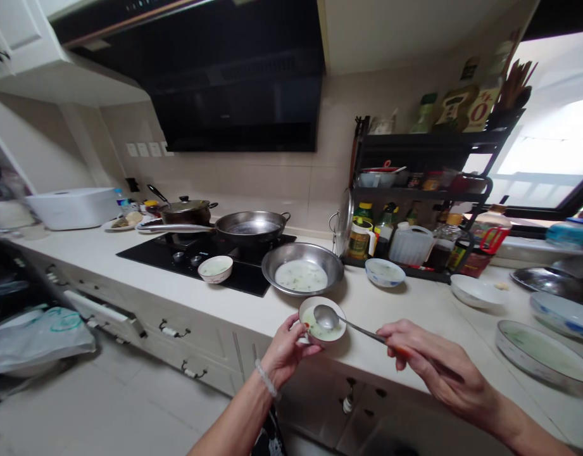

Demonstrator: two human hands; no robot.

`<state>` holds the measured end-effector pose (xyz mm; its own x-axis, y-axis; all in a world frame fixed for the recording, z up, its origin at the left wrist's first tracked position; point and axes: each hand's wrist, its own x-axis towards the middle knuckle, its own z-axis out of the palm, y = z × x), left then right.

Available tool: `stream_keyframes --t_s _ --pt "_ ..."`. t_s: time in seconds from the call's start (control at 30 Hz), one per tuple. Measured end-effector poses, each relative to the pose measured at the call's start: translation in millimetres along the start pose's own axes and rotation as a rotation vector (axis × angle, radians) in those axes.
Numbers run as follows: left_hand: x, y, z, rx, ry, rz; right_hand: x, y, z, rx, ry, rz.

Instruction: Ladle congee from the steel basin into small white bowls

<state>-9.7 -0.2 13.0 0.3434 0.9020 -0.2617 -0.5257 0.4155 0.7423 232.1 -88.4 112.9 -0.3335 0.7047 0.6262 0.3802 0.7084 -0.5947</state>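
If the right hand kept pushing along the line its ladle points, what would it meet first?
The right hand holds a long metal ladle whose bowl already sits over the small white bowl of pale green soup, held by the left hand. Further on, probably that hand's fingers; depth is unclear.

Beige tiled wall (282,177) (bright window (547,164))

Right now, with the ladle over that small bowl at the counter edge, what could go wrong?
1. The small bowl sits at the very edge of the counter, steadied only by the left hand; a nudge could tip it to the floor.
2. It already looks nearly full of pale soup, so more from the ladle in the right hand may overflow.
3. The ladle may drip on its way back to the steel basin.
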Motion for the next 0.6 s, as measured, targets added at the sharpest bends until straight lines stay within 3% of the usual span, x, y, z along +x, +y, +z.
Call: stream_keyframes --t_s 0.07,0.13,0.27,0.33,0.43,0.6 --pt "-0.1 -0.2 0.2 -0.007 0.003 -0.002 -1.2 0.2 0.3 -0.028 0.059 -0.032" --pt "-0.1 -0.2 0.2 -0.009 -0.003 -0.005 0.1 3.0 1.3 -0.040 0.201 -0.001" --pt "0.6 -0.4 -0.3 -0.009 -0.008 -0.006 12.1 16.0 5.1 0.026 0.533 0.221" --pt "1.0 -0.8 -0.7 -0.013 -0.009 -0.005 23.2 26.1 8.7 0.079 0.637 0.291" --pt "1.3 -1.3 -1.2 -0.012 0.003 -0.010 44.3 45.5 17.6 0.099 0.673 0.321" --pt "0.9 -0.9 -0.7 -0.004 0.010 -0.013 77.3 82.5 39.5 0.051 0.604 0.328"
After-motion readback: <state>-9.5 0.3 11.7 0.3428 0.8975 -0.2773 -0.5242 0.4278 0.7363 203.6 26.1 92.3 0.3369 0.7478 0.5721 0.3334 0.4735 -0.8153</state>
